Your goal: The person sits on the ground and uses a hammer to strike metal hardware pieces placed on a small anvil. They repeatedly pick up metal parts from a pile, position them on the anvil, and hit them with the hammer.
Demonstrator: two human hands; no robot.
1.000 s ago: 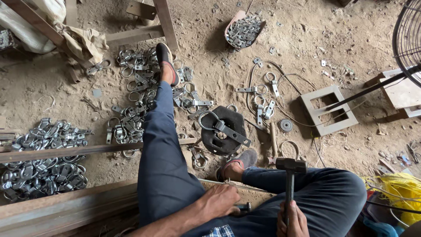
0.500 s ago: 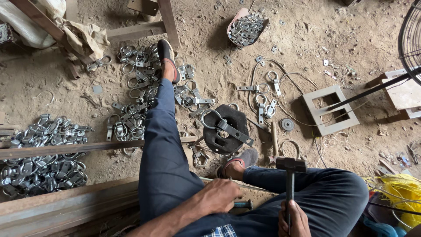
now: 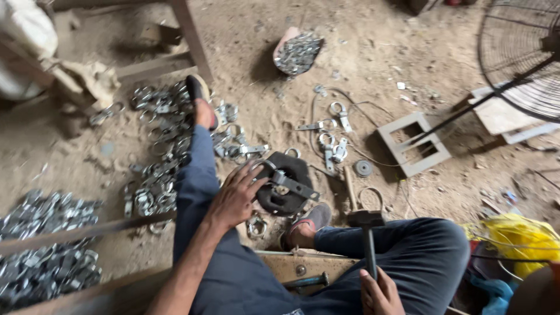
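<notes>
**Left hand on the black block, right hand holding the hammer**

While the left hand [image 3: 236,195] reaches forward over the knee, its fingers [image 3: 252,173] are spread and loosely curled, tips touching the metal ring clamp [image 3: 284,181] that lies on the round black block [image 3: 286,186]. Nothing pinched there, just contact at the block's left edge.

Right hand [image 3: 379,294] sits low in frame, fingers wrapped tight around the handle of the hammer [image 3: 367,230]. Handle upright, head up, just above the right thigh.

Block sits on the dirt floor [image 3: 443,192] between the legs, right foot in a sandal [image 3: 309,224] just beside it. Left leg stretched out, its foot [image 3: 201,105] among scattered clamps [image 3: 157,146].

Further out: big heap of clamps [image 3: 41,245] at the left, a scoop full of small metal parts [image 3: 297,52] up top, a few loose clamps [image 3: 329,140] right of the block, grey square frame [image 3: 414,143] beyond them. Fan guard [image 3: 525,52] top right, yellow bag [image 3: 519,239] lower right.
</notes>
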